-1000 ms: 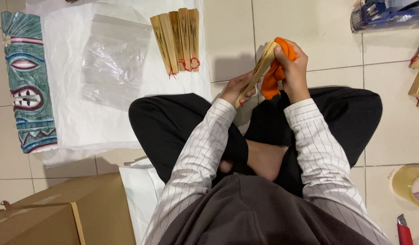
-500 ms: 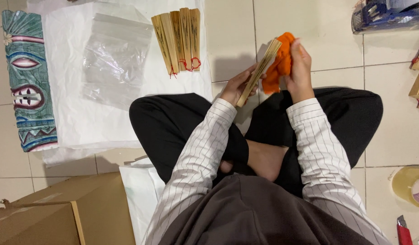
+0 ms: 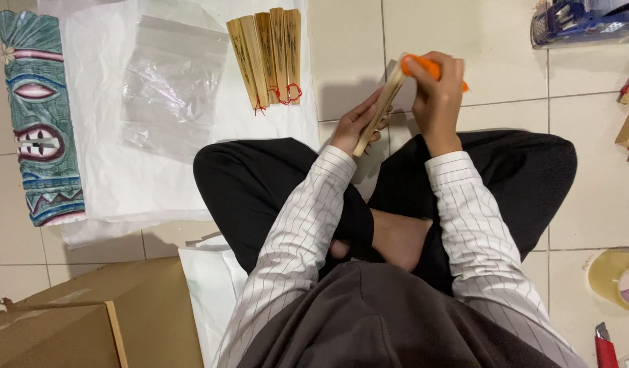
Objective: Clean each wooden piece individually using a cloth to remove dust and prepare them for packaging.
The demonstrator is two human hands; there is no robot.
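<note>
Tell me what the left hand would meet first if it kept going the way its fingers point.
The left hand points up and right along the folded wooden fan it holds. Straight on, it would likely meet the right hand gripping the orange cloth first, though depth is uncertain.

A clear zip-top plastic bag point(image 3: 170, 82) lies flat on a white sheet point(image 3: 110, 177) on the tiled floor, upper left. A brown cardboard box point(image 3: 89, 320) sits at the lower left corner, its flap edge showing. A white bag or wrapper point(image 3: 209, 293) lies just beside the box. At the top right corner lies a crumpled clear package with blue contents point(image 3: 587, 20). No labels, signs or screens can be made out.
</note>
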